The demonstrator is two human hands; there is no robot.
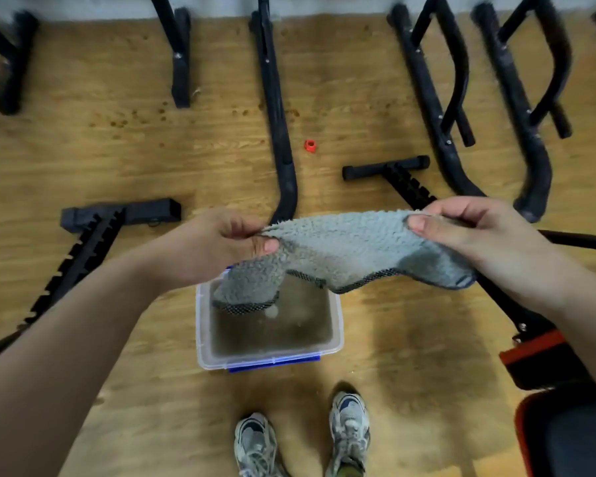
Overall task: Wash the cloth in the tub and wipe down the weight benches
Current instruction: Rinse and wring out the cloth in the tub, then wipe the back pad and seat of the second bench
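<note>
Cloth [351, 249] hides tub's [338, 342] far rim

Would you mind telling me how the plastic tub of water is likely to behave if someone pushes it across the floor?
The tub holds murky water, so it probably feels heavy for its size. Its sides look low, so the water may well slosh over on a quick shove. It sits flat on the smooth floor, so it should slide rather than tip.

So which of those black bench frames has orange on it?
The bench at the far right, beside the right hand. Its frame and pad carry orange trim; the other frames on the floor are plain black.
</note>
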